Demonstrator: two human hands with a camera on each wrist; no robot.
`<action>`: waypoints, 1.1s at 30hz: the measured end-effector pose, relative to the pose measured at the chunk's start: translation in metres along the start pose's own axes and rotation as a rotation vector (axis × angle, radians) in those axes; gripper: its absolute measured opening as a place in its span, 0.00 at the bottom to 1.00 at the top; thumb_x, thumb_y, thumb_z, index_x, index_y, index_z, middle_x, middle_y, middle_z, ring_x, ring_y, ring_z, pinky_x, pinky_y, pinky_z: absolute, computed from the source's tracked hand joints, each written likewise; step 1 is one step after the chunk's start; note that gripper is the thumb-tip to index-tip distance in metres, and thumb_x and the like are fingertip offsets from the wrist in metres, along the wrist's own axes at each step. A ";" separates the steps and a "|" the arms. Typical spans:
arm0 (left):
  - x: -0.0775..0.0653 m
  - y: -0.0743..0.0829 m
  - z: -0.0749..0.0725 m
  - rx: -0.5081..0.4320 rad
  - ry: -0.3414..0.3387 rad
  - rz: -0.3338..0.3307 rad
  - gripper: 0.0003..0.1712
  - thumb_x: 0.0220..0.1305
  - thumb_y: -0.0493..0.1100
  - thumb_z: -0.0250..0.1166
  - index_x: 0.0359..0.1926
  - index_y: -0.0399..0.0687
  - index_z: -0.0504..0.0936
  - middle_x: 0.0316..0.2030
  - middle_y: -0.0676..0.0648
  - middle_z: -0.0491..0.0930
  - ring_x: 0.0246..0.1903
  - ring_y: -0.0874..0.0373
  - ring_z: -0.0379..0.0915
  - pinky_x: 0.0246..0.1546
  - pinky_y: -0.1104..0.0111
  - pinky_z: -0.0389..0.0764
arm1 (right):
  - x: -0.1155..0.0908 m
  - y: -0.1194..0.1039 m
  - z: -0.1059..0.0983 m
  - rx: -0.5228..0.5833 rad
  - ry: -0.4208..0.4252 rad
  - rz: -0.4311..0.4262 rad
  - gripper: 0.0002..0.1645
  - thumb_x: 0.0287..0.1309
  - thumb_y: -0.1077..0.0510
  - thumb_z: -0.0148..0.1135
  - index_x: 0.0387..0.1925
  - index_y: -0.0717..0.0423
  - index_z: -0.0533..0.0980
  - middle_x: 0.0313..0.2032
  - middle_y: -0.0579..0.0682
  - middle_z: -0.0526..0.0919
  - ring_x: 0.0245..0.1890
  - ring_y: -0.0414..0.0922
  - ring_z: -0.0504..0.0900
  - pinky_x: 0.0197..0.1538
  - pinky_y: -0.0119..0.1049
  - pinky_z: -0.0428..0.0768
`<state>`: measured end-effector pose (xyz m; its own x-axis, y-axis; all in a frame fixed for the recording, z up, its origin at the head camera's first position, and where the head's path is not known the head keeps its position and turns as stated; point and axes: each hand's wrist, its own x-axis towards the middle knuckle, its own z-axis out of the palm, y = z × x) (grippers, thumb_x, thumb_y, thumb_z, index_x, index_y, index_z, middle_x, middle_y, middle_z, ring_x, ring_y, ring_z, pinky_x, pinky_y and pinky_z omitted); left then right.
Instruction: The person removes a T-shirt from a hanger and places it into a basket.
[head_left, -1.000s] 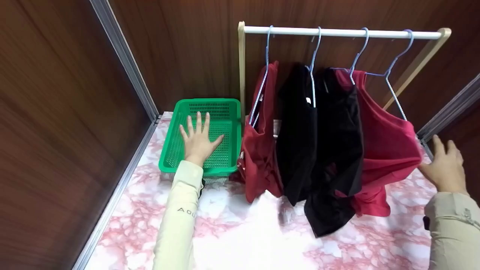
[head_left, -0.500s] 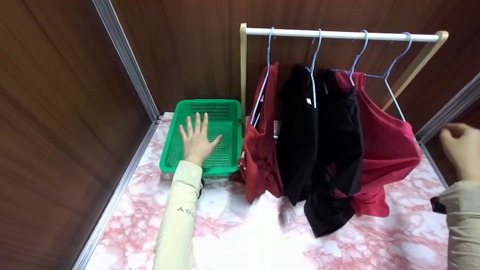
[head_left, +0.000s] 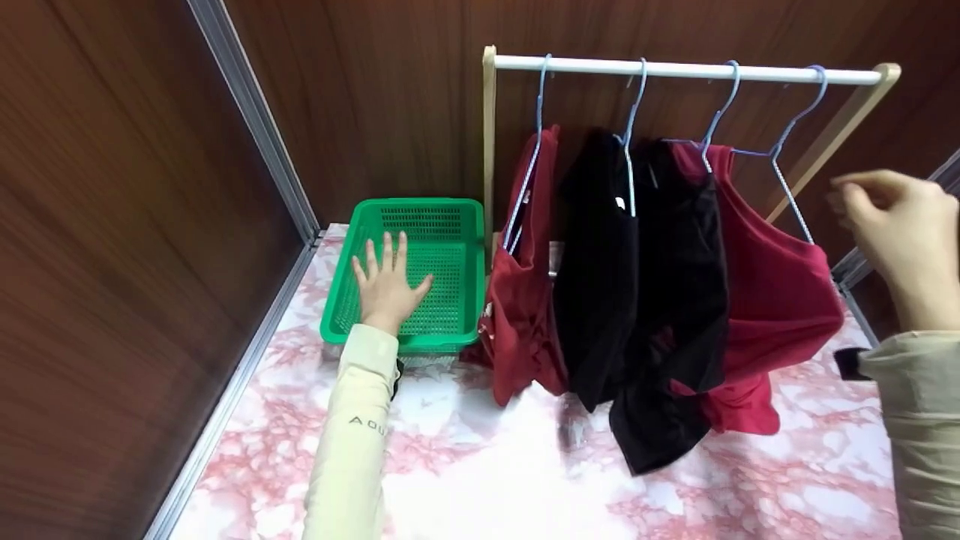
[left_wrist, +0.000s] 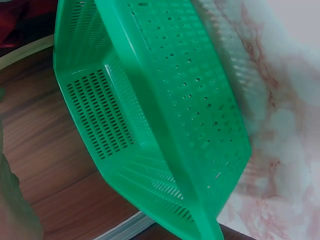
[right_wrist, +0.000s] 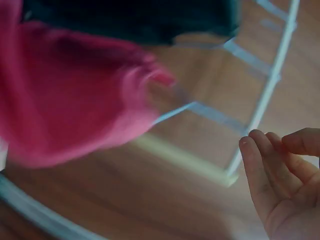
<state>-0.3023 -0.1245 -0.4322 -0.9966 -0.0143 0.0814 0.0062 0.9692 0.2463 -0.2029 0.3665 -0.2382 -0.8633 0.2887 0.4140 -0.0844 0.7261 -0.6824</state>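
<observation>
My left hand [head_left: 388, 289] is spread flat in the air over the green plastic basket [head_left: 450, 343], fingers apart and holding nothing. In the left wrist view the same basket [left_wrist: 165, 135] looks bare inside. At the far right, my right hand [head_left: 904, 229] is raised beside the rack's right end, its fingers bent toward the thumb with nothing between them. Nearest to it hangs a bright red sleeveless garment [head_left: 780, 300] on a blue wire hanger [head_left: 789, 196]. In the right wrist view, the fingertips [right_wrist: 245, 142] overlap the rack's rail.
A white rail [head_left: 592, 64] on wooden posts carries the hangers. Also hanging there are a darker red garment [head_left: 517, 322], a black garment [head_left: 596, 292] and another black one [head_left: 682, 285]. Wooden panels [head_left: 135, 225] enclose the marbled pink-white surface [head_left: 420, 450].
My right hand has first drawn back to the right, then risen up and left toward the rail's end, its fingers bending in. The left hand has shifted slightly left over the basket.
</observation>
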 end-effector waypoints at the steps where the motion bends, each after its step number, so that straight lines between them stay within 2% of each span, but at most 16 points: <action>1: 0.000 -0.001 0.001 0.000 -0.003 -0.001 0.49 0.64 0.69 0.45 0.75 0.56 0.33 0.76 0.46 0.34 0.75 0.42 0.24 0.72 0.44 0.31 | 0.000 -0.009 0.002 0.007 -0.005 -0.006 0.20 0.62 0.56 0.48 0.23 0.22 0.72 0.15 0.12 0.71 0.16 0.14 0.72 0.24 0.10 0.69; 6: 0.000 -0.001 0.001 -0.018 -0.029 -0.006 0.49 0.65 0.68 0.45 0.75 0.55 0.33 0.76 0.45 0.34 0.74 0.42 0.24 0.72 0.44 0.31 | -0.005 -0.051 0.019 0.084 -0.040 -0.063 0.16 0.61 0.57 0.51 0.27 0.31 0.79 0.16 0.16 0.75 0.18 0.17 0.75 0.26 0.12 0.71; 10: 0.003 0.005 -0.001 -0.073 -0.034 -0.017 0.47 0.66 0.67 0.44 0.75 0.54 0.35 0.76 0.44 0.35 0.74 0.41 0.24 0.72 0.44 0.32 | -0.015 -0.080 0.042 0.119 -0.116 -0.105 0.12 0.61 0.58 0.51 0.36 0.53 0.82 0.17 0.18 0.76 0.19 0.20 0.77 0.26 0.14 0.73; 12: 0.006 0.011 -0.003 -0.133 -0.036 -0.027 0.46 0.67 0.67 0.43 0.75 0.54 0.35 0.76 0.45 0.35 0.75 0.42 0.24 0.72 0.44 0.33 | -0.021 -0.093 0.057 0.092 -0.147 -0.132 0.15 0.61 0.59 0.51 0.39 0.60 0.82 0.18 0.18 0.76 0.19 0.19 0.76 0.26 0.14 0.72; 14: 0.010 0.018 -0.006 -0.220 -0.037 -0.039 0.46 0.67 0.67 0.43 0.75 0.54 0.35 0.76 0.45 0.36 0.75 0.42 0.25 0.72 0.45 0.33 | -0.027 -0.104 0.072 0.061 -0.167 -0.170 0.16 0.61 0.59 0.51 0.40 0.63 0.81 0.19 0.24 0.77 0.19 0.19 0.74 0.27 0.14 0.71; 17: 0.015 0.030 -0.012 -0.367 -0.037 -0.056 0.45 0.68 0.65 0.44 0.75 0.53 0.37 0.76 0.44 0.37 0.75 0.43 0.27 0.73 0.46 0.36 | -0.037 -0.116 0.095 0.018 -0.192 -0.207 0.15 0.59 0.60 0.51 0.40 0.60 0.82 0.23 0.39 0.83 0.19 0.19 0.71 0.26 0.16 0.68; 19: 0.019 0.038 -0.016 -0.473 -0.026 -0.061 0.43 0.69 0.62 0.46 0.75 0.51 0.39 0.75 0.43 0.39 0.75 0.44 0.30 0.73 0.47 0.38 | -0.042 -0.123 0.110 0.010 -0.218 -0.208 0.16 0.58 0.61 0.51 0.41 0.59 0.82 0.28 0.51 0.86 0.22 0.23 0.72 0.29 0.19 0.68; 21: 0.024 0.045 -0.021 -0.582 -0.027 -0.059 0.42 0.69 0.59 0.46 0.75 0.50 0.40 0.75 0.44 0.41 0.75 0.45 0.32 0.74 0.50 0.40 | -0.048 -0.128 0.125 0.012 -0.250 -0.183 0.17 0.57 0.61 0.51 0.43 0.60 0.82 0.35 0.57 0.86 0.27 0.30 0.76 0.34 0.25 0.71; 23: 0.027 0.052 -0.025 -0.710 -0.045 -0.063 0.39 0.71 0.58 0.45 0.75 0.51 0.42 0.75 0.44 0.42 0.75 0.46 0.35 0.74 0.52 0.43 | -0.052 -0.131 0.140 0.031 -0.293 -0.142 0.18 0.58 0.61 0.51 0.47 0.61 0.80 0.41 0.59 0.85 0.35 0.40 0.80 0.42 0.32 0.75; 25: 0.028 0.058 -0.029 -0.841 -0.079 -0.078 0.36 0.72 0.57 0.43 0.75 0.53 0.44 0.75 0.46 0.44 0.75 0.49 0.38 0.74 0.54 0.47 | -0.057 -0.133 0.155 0.066 -0.342 -0.089 0.20 0.59 0.60 0.51 0.51 0.62 0.77 0.46 0.61 0.84 0.43 0.48 0.81 0.50 0.40 0.76; 27: 0.030 0.063 -0.032 -0.957 -0.108 -0.093 0.33 0.73 0.56 0.40 0.74 0.55 0.46 0.75 0.47 0.46 0.75 0.50 0.41 0.73 0.57 0.50 | -0.061 -0.134 0.169 0.120 -0.399 -0.020 0.22 0.62 0.58 0.50 0.55 0.64 0.73 0.51 0.63 0.81 0.50 0.53 0.80 0.56 0.44 0.74; 29: 0.031 0.069 -0.035 -1.028 -0.130 -0.093 0.31 0.74 0.55 0.35 0.74 0.56 0.48 0.75 0.49 0.48 0.74 0.52 0.43 0.73 0.58 0.51 | -0.065 -0.134 0.182 0.188 -0.459 0.066 0.26 0.64 0.55 0.50 0.60 0.64 0.68 0.55 0.64 0.76 0.54 0.54 0.77 0.59 0.44 0.74; 33: 0.034 0.080 -0.040 -1.081 -0.142 -0.044 0.30 0.76 0.53 0.28 0.74 0.52 0.50 0.74 0.50 0.48 0.74 0.55 0.42 0.74 0.63 0.48 | -0.070 -0.133 0.203 0.333 -0.522 0.201 0.30 0.67 0.50 0.50 0.64 0.63 0.62 0.61 0.63 0.70 0.59 0.54 0.72 0.62 0.45 0.72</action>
<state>-0.3320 -0.0577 -0.3709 -0.9977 0.0524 -0.0433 -0.0296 0.2387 0.9706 -0.2319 0.1224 -0.2987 -0.9995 -0.0033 -0.0308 0.0263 0.4327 -0.9011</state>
